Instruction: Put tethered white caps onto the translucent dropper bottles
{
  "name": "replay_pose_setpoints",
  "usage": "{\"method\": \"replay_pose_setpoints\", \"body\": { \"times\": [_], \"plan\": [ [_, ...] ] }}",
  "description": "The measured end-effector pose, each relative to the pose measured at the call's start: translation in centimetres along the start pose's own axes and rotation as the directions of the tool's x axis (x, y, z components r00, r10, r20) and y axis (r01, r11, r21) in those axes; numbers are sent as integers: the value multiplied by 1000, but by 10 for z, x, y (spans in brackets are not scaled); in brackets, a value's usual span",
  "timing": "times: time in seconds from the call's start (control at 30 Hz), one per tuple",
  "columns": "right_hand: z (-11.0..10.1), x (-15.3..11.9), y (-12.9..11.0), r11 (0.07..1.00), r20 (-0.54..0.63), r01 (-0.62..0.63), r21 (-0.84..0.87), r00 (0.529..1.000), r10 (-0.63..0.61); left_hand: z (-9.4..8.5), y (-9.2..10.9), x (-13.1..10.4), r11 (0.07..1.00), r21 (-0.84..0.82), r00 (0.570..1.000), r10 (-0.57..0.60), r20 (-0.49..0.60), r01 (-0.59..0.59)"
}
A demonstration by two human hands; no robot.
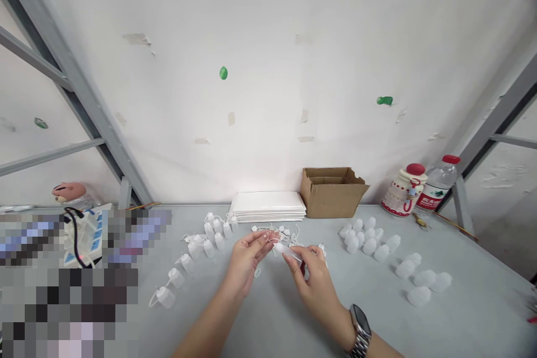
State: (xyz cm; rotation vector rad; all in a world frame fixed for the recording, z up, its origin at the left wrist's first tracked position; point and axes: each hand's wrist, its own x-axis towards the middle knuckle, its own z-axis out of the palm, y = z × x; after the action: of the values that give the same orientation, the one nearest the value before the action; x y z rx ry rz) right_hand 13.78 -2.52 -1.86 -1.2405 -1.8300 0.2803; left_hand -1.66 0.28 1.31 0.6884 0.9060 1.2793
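Over the middle of the table, my right hand (314, 273) grips a small translucent white plastic bottle (290, 252), tilted with its neck toward the left. My left hand (248, 255) is closed in a pinch at the neck end, on a white cap (277, 245) with a strap. Whether the cap is seated on the neck, I cannot tell. Just behind the hands lies a loose pile of white strapped caps (284, 230), partly hidden by the fingers. A white ring (257, 273) hangs below my left hand.
To the left stand several capped bottles (165, 297) with straps; to the right, several uncapped bottles (381, 253). Along the wall are a stack of white flat packs (268, 207), a cardboard box (333, 200), a red-lidded jar (400, 193) and a water bottle (437, 184). A power strip (86, 235) lies far left.
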Motion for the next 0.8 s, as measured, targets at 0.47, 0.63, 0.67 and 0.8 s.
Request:
{"method": "replay_pose_setpoints", "body": {
  "times": [0.47, 0.63, 0.67, 0.8],
  "plan": [
    [2, -2, 2, 999, -16, 52, -15, 999, -52, 1, -8, 2, 982, 170, 996, 79, 31, -84],
    [3, 0, -1, 963, 64, -186, 197, 982, 177, 5, -3, -2, 979, 134, 987, 143, 69, -151],
    [4, 1, -3, 939, 93, -232, 253, 972, 215, 6, -1, -3, 981, 105, 984, 157, 80, -165],
    [5, 3, -7, 858, 195, -338, 386, 939, 283, 6, 2, -4, 978, 92, 980, 176, 93, -185]
  ]
}}
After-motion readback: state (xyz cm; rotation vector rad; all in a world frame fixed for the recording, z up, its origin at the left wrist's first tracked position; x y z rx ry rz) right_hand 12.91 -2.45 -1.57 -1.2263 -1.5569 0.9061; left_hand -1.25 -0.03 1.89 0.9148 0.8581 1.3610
